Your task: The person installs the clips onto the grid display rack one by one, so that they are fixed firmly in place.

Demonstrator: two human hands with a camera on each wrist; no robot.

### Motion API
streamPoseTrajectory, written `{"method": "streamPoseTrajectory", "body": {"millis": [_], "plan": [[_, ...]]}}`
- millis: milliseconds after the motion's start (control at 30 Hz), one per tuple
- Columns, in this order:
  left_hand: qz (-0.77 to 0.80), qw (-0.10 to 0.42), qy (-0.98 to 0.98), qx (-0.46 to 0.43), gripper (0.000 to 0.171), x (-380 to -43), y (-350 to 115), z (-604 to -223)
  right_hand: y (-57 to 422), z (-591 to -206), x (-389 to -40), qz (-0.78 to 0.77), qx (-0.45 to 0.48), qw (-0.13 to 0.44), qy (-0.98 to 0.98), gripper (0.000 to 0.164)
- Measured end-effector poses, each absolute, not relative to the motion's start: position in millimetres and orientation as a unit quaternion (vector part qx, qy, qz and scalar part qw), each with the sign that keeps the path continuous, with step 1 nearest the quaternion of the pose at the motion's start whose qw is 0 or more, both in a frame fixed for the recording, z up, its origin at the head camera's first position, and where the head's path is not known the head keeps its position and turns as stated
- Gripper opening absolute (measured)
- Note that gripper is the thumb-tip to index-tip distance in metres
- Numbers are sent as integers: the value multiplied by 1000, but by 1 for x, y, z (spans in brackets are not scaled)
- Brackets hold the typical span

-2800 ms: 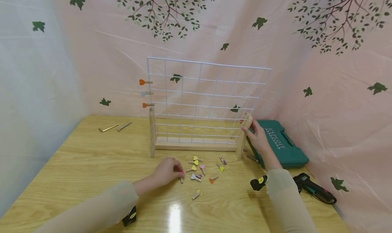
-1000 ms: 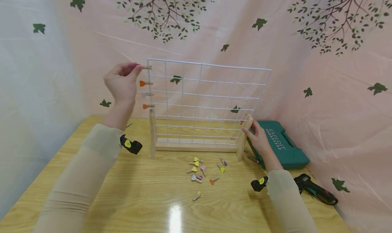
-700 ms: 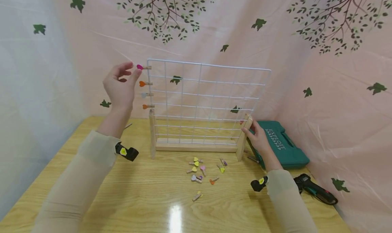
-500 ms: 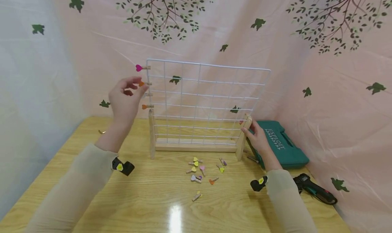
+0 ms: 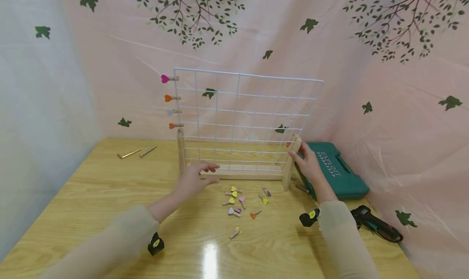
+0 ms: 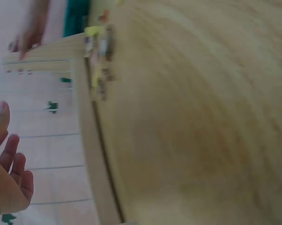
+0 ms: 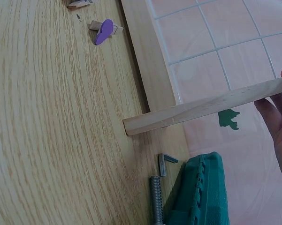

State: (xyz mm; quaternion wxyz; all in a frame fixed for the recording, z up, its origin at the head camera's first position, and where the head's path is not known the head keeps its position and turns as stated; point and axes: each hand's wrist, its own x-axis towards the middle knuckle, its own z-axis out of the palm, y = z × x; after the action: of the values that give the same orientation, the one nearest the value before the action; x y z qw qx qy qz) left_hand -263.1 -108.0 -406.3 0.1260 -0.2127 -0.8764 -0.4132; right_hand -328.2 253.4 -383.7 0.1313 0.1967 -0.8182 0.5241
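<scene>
A white wire grid (image 5: 239,95) stands upright in a wooden frame (image 5: 234,175). Along its left edge hang a magenta heart clothespin (image 5: 166,79), an orange one (image 5: 168,98), a pale blue one (image 5: 170,112) and a lower orange one (image 5: 173,126). My left hand (image 5: 192,180) is in the air before the frame's base, thumb and fingers apart, holding nothing. Just right of it, loose heart clothespins (image 5: 231,201) lie scattered on the table, including a purple one (image 7: 103,32). My right hand (image 5: 307,161) grips the top of the right wooden post (image 7: 201,107).
A green tool case (image 5: 338,175) lies behind my right hand, with a bolt (image 7: 156,199) and a hex key (image 7: 163,164) beside it. A black power tool (image 5: 377,224) is at the right. Two metal rods, one a brass hook (image 5: 129,154), lie back left on the wooden table (image 5: 91,214).
My left hand carried the magenta clothespin up to the grid's top left, let go of it there, passed the orange one, then came down toward the loose clothespins. My right hand stayed on the post.
</scene>
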Motion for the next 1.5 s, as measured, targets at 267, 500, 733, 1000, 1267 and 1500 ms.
{"method": "streamPoseTrajectory", "body": {"millis": [267, 500, 733, 1000, 1267, 1500], "plan": [[-338, 37, -866, -365, 27, -274, -85, -443, 253, -381, -328, 524, 193, 131, -819, 56], [-282, -24, -876, -390, 23, -278, -74, -454, 253, -380, -329, 519, 202, 134, -819, 55], [-286, -61, -871, -395, 18, -279, -70, -460, 254, -382, -331, 516, 211, 137, -819, 54], [-313, -67, -868, -379, 15, -272, -74, -456, 256, -385, -331, 503, 205, 139, -828, 53], [-337, 16, -878, -339, 2, -267, -94, -428, 255, -383, -327, 513, 210, 139, -821, 57], [-376, 51, -883, -278, 5, -268, -118, -346, 254, -385, -326, 514, 212, 140, -819, 57]]}}
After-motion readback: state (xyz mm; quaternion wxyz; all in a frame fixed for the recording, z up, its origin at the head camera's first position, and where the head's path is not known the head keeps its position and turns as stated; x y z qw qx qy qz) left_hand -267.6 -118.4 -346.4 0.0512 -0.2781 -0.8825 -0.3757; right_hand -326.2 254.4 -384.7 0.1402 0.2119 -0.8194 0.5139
